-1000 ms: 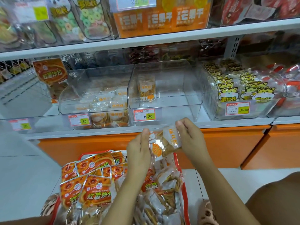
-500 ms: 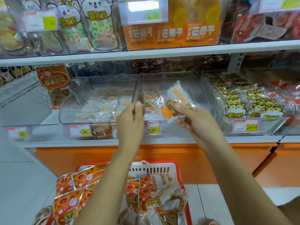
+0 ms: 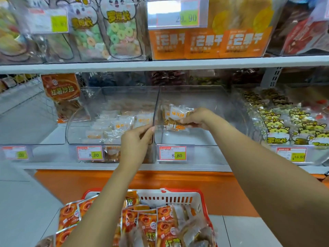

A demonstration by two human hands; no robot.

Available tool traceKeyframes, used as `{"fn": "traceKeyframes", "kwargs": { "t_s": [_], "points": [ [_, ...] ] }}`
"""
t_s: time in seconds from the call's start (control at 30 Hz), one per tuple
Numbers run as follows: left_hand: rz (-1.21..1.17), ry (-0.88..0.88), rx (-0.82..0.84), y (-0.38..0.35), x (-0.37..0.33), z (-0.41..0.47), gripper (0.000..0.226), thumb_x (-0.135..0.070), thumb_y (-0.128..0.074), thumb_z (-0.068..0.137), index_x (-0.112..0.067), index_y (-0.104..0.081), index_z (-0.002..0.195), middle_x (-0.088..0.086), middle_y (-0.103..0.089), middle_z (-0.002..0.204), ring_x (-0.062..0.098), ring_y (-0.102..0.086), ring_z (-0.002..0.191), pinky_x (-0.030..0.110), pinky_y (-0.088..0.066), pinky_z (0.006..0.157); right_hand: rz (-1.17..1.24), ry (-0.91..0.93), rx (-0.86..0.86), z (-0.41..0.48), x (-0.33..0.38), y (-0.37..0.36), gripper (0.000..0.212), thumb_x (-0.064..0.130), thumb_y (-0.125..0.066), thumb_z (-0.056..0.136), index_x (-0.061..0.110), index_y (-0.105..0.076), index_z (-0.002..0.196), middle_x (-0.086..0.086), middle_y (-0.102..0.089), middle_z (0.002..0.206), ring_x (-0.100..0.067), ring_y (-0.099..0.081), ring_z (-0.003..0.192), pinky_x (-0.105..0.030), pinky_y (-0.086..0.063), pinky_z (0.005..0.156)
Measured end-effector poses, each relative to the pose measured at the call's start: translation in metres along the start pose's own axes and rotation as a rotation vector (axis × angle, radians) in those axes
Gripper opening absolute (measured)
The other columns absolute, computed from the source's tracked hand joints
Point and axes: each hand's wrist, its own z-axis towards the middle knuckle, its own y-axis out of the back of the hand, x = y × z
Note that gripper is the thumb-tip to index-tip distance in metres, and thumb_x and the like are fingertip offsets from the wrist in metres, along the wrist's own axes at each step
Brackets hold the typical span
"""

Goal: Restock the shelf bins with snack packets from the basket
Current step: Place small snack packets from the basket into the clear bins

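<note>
Inside the clear bin [image 3: 204, 138], the right hand [image 3: 197, 118] now grips the snack packet [image 3: 178, 114], carried in from just before its front, while the left hand [image 3: 137, 141] has let go and pinches the bin's left wall. Only the release seems left. The packet is clear, white-and-orange labelled, holding golden-brown pieces.

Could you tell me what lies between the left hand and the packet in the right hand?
In the head view, the bin's clear side wall stands between the left hand and the packet that the right hand holds.
</note>
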Motion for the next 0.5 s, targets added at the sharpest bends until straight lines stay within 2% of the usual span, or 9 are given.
{"fn": "traceKeyframes", "kwargs": {
  "t_s": [0.07,0.17,0.2,0.27,0.37,0.43,0.5],
  "points": [
    [-0.003,-0.003,0.007,-0.001,0.003,0.002,0.028,-0.027,-0.061,0.091,-0.014,-0.069,0.115,-0.003,-0.071,0.106,-0.008,-0.058,0.086,-0.002,-0.039,0.074,-0.025,-0.031,0.026,0.014,-0.002,-0.008,0.018,0.008,-0.077,0.078,0.005,-0.060,0.077,-0.010,-0.064,0.084,-0.018,-0.059,0.078,-0.035,-0.050,0.096],
    [-0.020,0.007,0.010,-0.002,0.005,0.003,0.028,-0.026,-0.061,0.091,-0.015,-0.069,0.115,-0.006,-0.071,0.103,-0.007,-0.060,0.086,-0.003,-0.039,0.073,0.021,-0.037,0.003,0.023,-0.005,-0.016,0.021,0.001,-0.069,0.082,0.010,-0.054,0.073,-0.006,-0.057,0.079,-0.019,-0.057,0.083,-0.035,-0.049,0.097],
    [-0.039,0.020,0.009,-0.002,0.005,0.003,0.028,-0.026,-0.061,0.091,-0.014,-0.069,0.114,-0.008,-0.070,0.101,-0.005,-0.061,0.087,-0.002,-0.040,0.073,0.048,-0.027,-0.029,0.027,-0.006,-0.017,0.023,-0.002,-0.067,0.083,0.012,-0.052,0.072,-0.006,-0.057,0.081,-0.019,-0.057,0.085,-0.035,-0.050,0.096],
    [-0.075,0.036,0.005,-0.003,0.006,0.002,0.027,-0.026,-0.062,0.090,-0.015,-0.070,0.114,-0.013,-0.067,0.096,-0.011,-0.060,0.082,-0.002,-0.040,0.070,0.062,-0.017,-0.065,0.032,-0.009,-0.021,0.025,-0.004,-0.066,0.082,0.013,-0.051,0.072,-0.010,-0.058,0.092,-0.020,-0.058,0.089,-0.034,-0.052,0.093],
    [-0.074,0.024,0.009,-0.005,0.008,0.001,0.026,-0.026,-0.062,0.091,-0.017,-0.070,0.113,-0.019,-0.064,0.090,-0.023,-0.055,0.074,-0.003,-0.039,0.067,-0.034,-0.039,-0.091,0.039,-0.008,-0.031,0.021,0.009,-0.070,0.084,0.012,-0.054,0.071,-0.009,-0.061,0.094,-0.018,-0.059,0.086,-0.030,-0.052,0.091],
    [-0.094,0.020,0.011,-0.006,0.009,0.000,0.025,-0.025,-0.061,0.091,-0.018,-0.070,0.113,-0.021,-0.063,0.090,-0.025,-0.054,0.074,-0.003,-0.040,0.067,-0.116,-0.042,-0.151,0.038,-0.005,-0.034,0.020,0.026,-0.074,0.081,0.008,-0.064,0.078,-0.007,-0.067,0.091,-0.018,-0.063,0.086,-0.029,-0.051,0.092],
    [-0.107,0.011,0.010,-0.006,0.009,0.001,0.025,-0.025,-0.061,0.091,-0.018,-0.069,0.114,-0.018,-0.066,0.094,-0.022,-0.056,0.076,-0.001,-0.042,0.071,-0.158,-0.045,-0.129,0.041,-0.002,-0.035,0.033,0.026,-0.078,0.077,0.000,-0.068,0.097,-0.010,-0.070,0.102,-0.020,-0.067,0.096,-0.034,-0.052,0.094]
  ]
}}
